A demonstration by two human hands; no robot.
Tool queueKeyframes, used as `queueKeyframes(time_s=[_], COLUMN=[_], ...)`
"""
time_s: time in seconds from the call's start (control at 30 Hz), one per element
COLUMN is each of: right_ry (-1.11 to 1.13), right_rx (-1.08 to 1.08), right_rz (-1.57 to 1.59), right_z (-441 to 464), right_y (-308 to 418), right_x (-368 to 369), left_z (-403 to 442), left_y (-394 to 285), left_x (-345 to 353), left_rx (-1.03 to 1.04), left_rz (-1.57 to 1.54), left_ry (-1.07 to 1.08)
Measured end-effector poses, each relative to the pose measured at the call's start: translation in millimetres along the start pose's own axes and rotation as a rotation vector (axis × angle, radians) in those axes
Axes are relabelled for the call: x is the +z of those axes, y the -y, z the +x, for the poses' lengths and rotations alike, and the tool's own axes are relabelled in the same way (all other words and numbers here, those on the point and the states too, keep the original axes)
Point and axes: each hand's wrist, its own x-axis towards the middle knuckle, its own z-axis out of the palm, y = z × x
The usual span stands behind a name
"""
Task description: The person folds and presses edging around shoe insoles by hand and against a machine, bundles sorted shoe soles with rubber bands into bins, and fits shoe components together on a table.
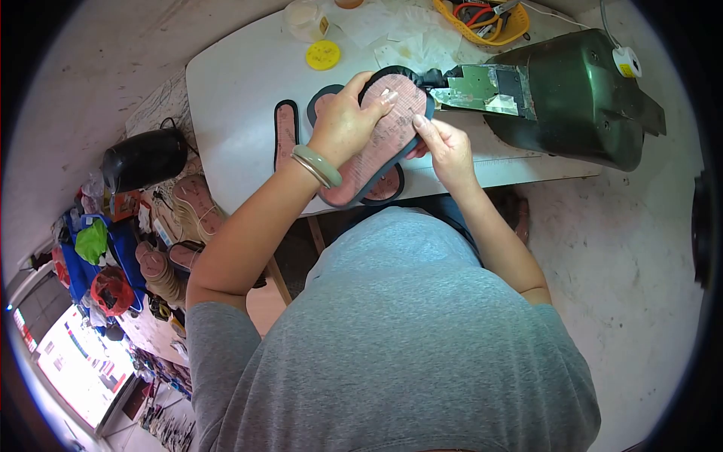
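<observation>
A shoe insole (384, 128) with a pink printed face and a dark edge is held up over the table, its wide end beside the machine's narrow arm. My left hand (344, 120) grips its left side, thumb lying on the pink face. At the right edge, my right hand (446, 151) pinches the insole between thumb and fingers. The dark green machine (576, 98) has a worn flat plate (482, 88) reaching toward the insole. A narrow dark-edged insole piece (286, 132) lies to the left. Another insole (385, 186) is partly hidden under the held one.
The white table (233, 83) carries a yellow lid (323, 55), a clear tub (305, 20) and a yellow basket (482, 26) of tools. To the left are a black rounded object (145, 160) and stacks of insoles (197, 202). A white cable device (626, 62) hangs by the machine.
</observation>
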Motion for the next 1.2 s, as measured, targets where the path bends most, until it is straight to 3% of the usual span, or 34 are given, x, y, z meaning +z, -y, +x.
queueKeyframes(time_s=[0.1,0.2,0.33,0.53,0.7,0.87,1.03,1.17,1.2], right_ry=[0.074,0.216,0.347,0.361,0.339,0.27,0.007,-0.02,-0.022], right_rx=[0.027,0.196,0.387,0.378,0.451,0.351,0.238,0.232,0.233], right_rz=[-0.084,0.048,0.206,0.388,0.556,0.588,0.252,0.296,0.296], right_z=[-18.2,-37.4,-57.9,-67.4,-73.9,-73.4,-64.3,-44.6,-39.5], right_y=[-16.4,-35.8,-38.0,-31.5,-27.8,-26.3,2.4,8.8,8.9], right_x=[-6.6,-7.8,-4.3,-3.3,-10.7,-12.2,1.9,7.3,9.6], left_z=[-4.9,-9.2,-13.9,-10.8,0.4,13.2,29.6,66.4,67.4], left_y=[-1.1,-5.4,-21.7,-19.0,-15.9,-11.3,-9.2,36.9,34.3], left_x=[5.0,8.8,8.0,20.7,24.6,34.4,33.2,38.1,31.0], left_rx=[0.031,0.064,-0.175,-0.136,-0.205,-0.255,-0.303,0.294,0.293], left_rz=[0.0,-0.005,-0.066,-0.026,-0.079,-0.156,-0.314,0.436,0.435], left_ry=[-0.042,-0.091,-0.053,-0.245,-0.301,-0.499,-0.479,-0.779,-0.778])
